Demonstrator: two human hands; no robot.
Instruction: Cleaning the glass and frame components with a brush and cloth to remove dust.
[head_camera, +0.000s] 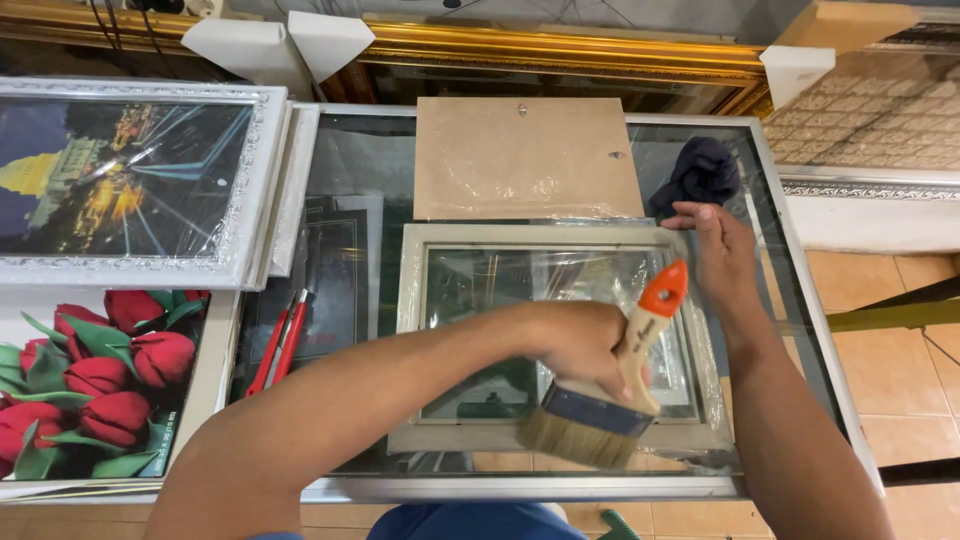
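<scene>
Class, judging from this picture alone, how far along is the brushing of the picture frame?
Done: the backing board is off, lying above the frame. In hand: the left hand sweeps a brush over its glass while the right hand steadies the corner. Left: refitting the board.

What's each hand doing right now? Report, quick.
Left hand: closed around a wide paintbrush.
Right hand: open, resting on the picture frame.

Single head cam, steep downward, close over glass table (360, 180).

Clear plastic wrap (560, 275) covered the pale frame (410, 300) beneath my left hand (575, 345) gripping the brush (640, 345); 1 more clear film (150, 170) wrapped the silver-framed picture (245, 190) far to its left.
</scene>
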